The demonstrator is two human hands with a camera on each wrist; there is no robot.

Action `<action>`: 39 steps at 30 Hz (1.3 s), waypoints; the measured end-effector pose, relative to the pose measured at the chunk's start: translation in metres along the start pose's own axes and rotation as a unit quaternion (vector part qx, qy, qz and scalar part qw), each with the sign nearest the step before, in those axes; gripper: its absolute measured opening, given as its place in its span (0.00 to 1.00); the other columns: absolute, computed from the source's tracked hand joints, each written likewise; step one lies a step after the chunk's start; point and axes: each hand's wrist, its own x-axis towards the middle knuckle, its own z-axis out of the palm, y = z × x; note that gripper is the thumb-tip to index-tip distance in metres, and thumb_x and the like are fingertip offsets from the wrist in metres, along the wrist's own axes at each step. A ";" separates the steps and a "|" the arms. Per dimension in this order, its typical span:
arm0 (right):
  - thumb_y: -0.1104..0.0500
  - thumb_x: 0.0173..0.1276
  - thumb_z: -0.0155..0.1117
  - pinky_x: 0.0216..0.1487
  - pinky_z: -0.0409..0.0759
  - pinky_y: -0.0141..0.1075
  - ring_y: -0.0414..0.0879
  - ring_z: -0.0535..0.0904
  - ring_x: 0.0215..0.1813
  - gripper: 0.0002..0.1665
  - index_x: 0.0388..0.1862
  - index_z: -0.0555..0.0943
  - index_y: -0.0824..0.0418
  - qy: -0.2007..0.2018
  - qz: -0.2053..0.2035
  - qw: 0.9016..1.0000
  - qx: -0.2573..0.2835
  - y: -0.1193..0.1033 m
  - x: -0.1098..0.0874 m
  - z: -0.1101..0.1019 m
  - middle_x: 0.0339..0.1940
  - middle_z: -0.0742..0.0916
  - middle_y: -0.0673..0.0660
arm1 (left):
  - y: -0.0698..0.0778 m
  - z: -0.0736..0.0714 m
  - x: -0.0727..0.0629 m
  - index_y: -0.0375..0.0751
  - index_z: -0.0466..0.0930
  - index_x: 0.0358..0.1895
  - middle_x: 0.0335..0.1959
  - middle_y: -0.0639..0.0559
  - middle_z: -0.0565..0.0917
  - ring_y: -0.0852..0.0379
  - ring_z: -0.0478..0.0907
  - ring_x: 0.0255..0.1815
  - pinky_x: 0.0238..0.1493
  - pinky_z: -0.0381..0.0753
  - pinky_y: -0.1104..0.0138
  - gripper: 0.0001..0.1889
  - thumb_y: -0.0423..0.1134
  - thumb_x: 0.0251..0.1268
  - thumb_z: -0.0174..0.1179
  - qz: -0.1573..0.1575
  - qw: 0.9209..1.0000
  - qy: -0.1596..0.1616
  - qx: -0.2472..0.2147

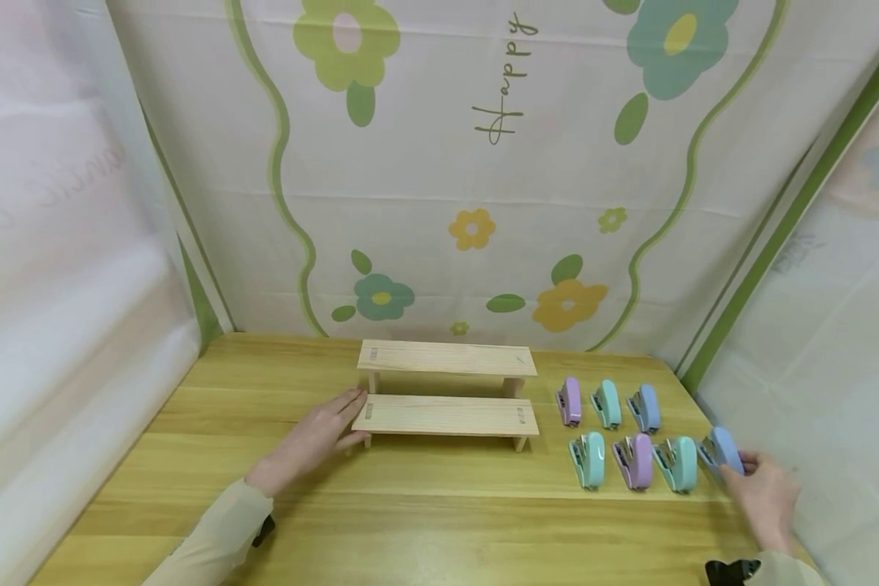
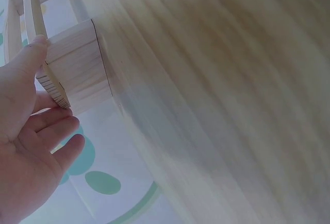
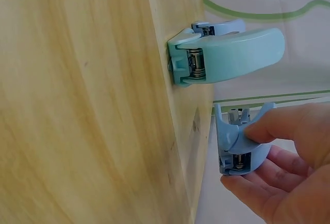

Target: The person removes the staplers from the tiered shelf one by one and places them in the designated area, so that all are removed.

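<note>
A blue mini stapler (image 1: 721, 452) is gripped by my right hand (image 1: 765, 492) at the right end of the front row. In the right wrist view my thumb lies on top of the blue stapler (image 3: 240, 140), with fingers under it, and it hangs off the tabletop, tilted. At the centre stands a two-step wooden stand (image 1: 447, 415). My left hand (image 1: 322, 431) is at the left end of its lower step. In the left wrist view, the thumb and index finger of the left hand (image 2: 31, 126) pinch that board's end.
Beside the held one stand a mint stapler (image 1: 677, 464), a purple stapler (image 1: 633, 461) and another mint stapler (image 1: 588, 460). Behind them is a row with purple (image 1: 570, 401), mint (image 1: 607, 404) and blue (image 1: 645, 408) staplers. Flowered cloth (image 1: 410, 179) walls surround the wooden table (image 1: 410, 521).
</note>
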 end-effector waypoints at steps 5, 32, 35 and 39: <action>0.62 0.62 0.63 0.31 0.69 0.32 0.63 0.82 0.37 0.28 0.55 0.73 0.81 -0.006 0.012 1.000 0.001 0.002 0.001 0.002 0.48 0.83 0.81 | 0.001 0.000 0.000 0.23 0.75 0.61 0.59 0.29 0.80 0.38 0.83 0.57 0.54 0.88 0.55 0.35 0.46 0.57 0.72 0.004 1.000 0.007 0.001; 0.61 0.61 0.63 0.23 0.70 0.27 0.63 0.82 0.37 0.29 0.54 0.72 0.83 -0.027 0.043 0.999 -0.006 0.012 0.008 0.011 0.46 0.82 0.81 | 0.000 0.000 0.000 0.23 0.73 0.63 0.62 0.30 0.78 0.38 0.81 0.60 0.57 0.86 0.55 0.36 0.47 0.59 0.70 -0.006 1.000 -0.009 -0.011; 0.61 0.60 0.63 0.22 0.71 0.27 0.62 0.82 0.36 0.29 0.54 0.73 0.83 -0.029 0.045 0.999 -0.007 0.014 0.009 0.011 0.46 0.82 0.81 | 0.000 -0.001 0.000 0.24 0.72 0.64 0.63 0.30 0.78 0.38 0.80 0.61 0.58 0.86 0.55 0.36 0.48 0.60 0.69 -0.012 1.000 -0.018 -0.010; 0.62 0.60 0.63 0.22 0.71 0.27 0.64 0.82 0.37 0.29 0.54 0.72 0.83 -0.033 0.046 0.998 -0.005 0.014 0.009 0.012 0.47 0.81 0.82 | 0.000 -0.001 0.001 0.24 0.72 0.64 0.63 0.30 0.78 0.39 0.80 0.61 0.58 0.86 0.55 0.36 0.48 0.60 0.69 -0.013 1.000 -0.021 -0.006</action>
